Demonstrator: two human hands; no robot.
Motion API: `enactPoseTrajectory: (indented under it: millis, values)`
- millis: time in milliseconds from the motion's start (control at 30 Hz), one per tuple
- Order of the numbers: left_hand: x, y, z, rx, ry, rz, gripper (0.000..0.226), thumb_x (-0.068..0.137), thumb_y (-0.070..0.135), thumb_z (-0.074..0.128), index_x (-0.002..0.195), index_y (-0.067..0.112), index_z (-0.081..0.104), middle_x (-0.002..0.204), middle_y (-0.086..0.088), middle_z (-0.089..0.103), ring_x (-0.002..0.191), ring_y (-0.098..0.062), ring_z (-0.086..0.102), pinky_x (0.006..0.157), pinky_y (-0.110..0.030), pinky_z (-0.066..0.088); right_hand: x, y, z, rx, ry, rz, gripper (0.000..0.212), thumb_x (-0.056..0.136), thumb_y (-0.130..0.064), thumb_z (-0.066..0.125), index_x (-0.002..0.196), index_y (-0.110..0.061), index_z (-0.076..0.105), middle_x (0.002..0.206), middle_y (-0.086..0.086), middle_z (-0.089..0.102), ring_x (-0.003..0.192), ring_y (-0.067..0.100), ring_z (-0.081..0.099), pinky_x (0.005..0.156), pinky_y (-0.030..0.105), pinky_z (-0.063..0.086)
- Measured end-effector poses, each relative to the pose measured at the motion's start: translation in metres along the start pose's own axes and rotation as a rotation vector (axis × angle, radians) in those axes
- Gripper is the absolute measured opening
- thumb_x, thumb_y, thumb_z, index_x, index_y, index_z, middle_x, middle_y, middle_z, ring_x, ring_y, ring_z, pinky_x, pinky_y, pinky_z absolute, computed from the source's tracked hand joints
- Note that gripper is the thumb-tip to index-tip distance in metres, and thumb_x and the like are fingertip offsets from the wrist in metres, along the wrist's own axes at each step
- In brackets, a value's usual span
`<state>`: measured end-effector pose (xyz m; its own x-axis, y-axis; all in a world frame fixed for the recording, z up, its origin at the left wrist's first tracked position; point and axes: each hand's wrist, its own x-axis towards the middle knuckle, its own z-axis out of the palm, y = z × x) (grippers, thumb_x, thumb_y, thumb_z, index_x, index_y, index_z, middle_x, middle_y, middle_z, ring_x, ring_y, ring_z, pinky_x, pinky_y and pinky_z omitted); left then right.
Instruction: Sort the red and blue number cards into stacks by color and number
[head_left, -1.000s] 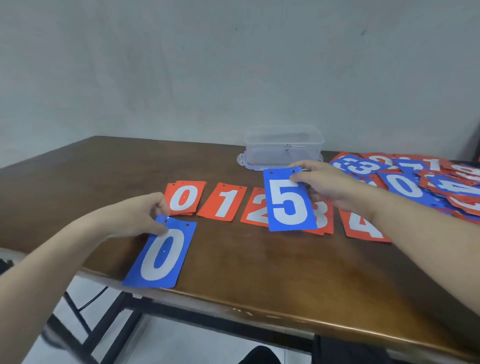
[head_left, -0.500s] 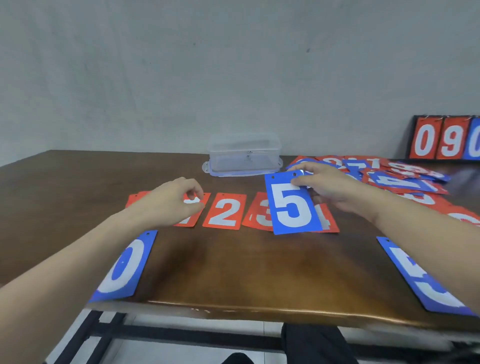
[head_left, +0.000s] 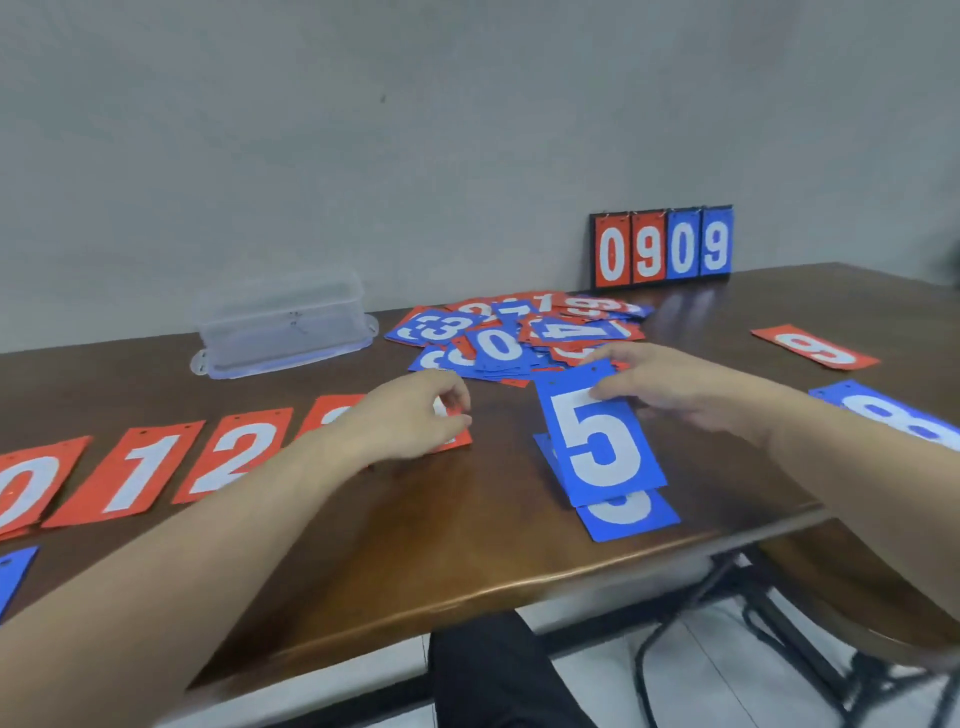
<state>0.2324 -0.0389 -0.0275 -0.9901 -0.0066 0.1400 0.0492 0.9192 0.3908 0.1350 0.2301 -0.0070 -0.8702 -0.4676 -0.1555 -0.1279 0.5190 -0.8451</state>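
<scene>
blue 5 (head_left: 597, 434): right hand (head_left: 670, 387) has carried it off the red row and now pinches its top edge right over another blue 5 (head_left: 626, 512) near the table (head_left: 467, 540) edge, so that stack's about to grow
left hand (head_left: 410, 418): off the blue 0, now curled on a red card (head_left: 457, 434) in the row, grip unclear
pile (head_left: 519, 335): plenty unsorted

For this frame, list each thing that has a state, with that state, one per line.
blue 5 card: held at its top by the right hand, over another blue card
left hand: fingers curled on a red card
red 0 card, red 1 card, red 2 card: flat in a row
unsorted pile: loose, overlapping
clear box: lid state unclear
scoreboard: upright, reads 0909
</scene>
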Motion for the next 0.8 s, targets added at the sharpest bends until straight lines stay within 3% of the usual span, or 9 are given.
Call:
enactPoseTrajectory:
  millis: [100,233,400,533,667,800]
  values:
    - [0.015,0.016,0.012,-0.001,-0.036,0.042,0.008,0.095,0.034,0.063,0.102,0.03,0.061,0.088,0.02,0.055,0.078,0.003,0.051,0.066,-0.017,0.037,-0.008,0.019,-0.002,-0.134,0.045,-0.016,0.022,0.089,-0.02,0.072,0.108,-0.024,0.062,0.087,-0.006,0.075,0.069,0.003,0.071,0.054,0.019,0.048]
    - [0.031,0.024,0.02,-0.028,-0.041,0.04,0.003,0.094,0.032,0.063,0.097,0.031,0.061,0.098,0.016,0.06,0.088,-0.004,0.056,0.077,-0.024,0.043,0.0,0.039,0.008,-0.303,0.067,-0.038,0.026,0.083,-0.032,0.079,0.103,-0.031,0.063,0.104,-0.005,0.069,0.094,0.013,0.069,0.075,0.029,0.056]
    - [0.047,0.026,0.024,-0.063,0.027,0.036,0.004,0.094,0.027,0.061,0.093,0.031,0.06,0.104,0.014,0.061,0.088,-0.002,0.054,0.077,-0.022,0.04,0.014,0.041,0.002,-0.559,0.145,-0.141,0.036,0.08,-0.045,0.079,0.108,-0.039,0.059,0.115,-0.008,0.057,0.11,0.013,0.053,0.091,0.032,0.049]
    - [0.066,0.022,0.027,-0.092,0.067,0.004,0.008,0.096,0.025,0.057,0.1,0.032,0.055,0.113,0.011,0.06,0.084,-0.004,0.055,0.07,-0.019,0.04,0.034,0.042,-0.008,-0.42,0.259,-0.201,0.02,0.085,-0.04,0.074,0.102,-0.037,0.062,0.107,-0.008,0.064,0.105,0.012,0.057,0.086,0.031,0.048]
    - [0.091,0.016,0.03,-0.113,0.059,-0.07,0.016,0.098,0.024,0.054,0.11,0.033,0.048,0.124,0.007,0.056,0.1,-0.014,0.056,0.084,-0.027,0.043,0.062,0.041,-0.017,-0.351,0.334,-0.237,0.009,0.091,-0.034,0.066,0.1,-0.037,0.064,0.105,-0.009,0.067,0.095,0.01,0.058,0.076,0.025,0.043]
    - [0.115,0.012,0.032,-0.078,0.07,-0.106,0.024,0.098,0.027,0.055,0.12,0.03,0.048,0.134,0.002,0.056,0.119,-0.018,0.054,0.097,-0.034,0.046,0.093,0.035,-0.022,-0.337,0.347,-0.25,0.015,0.093,-0.028,0.062,0.107,-0.031,0.063,0.11,-0.008,0.063,0.096,0.008,0.056,0.072,0.019,0.04]
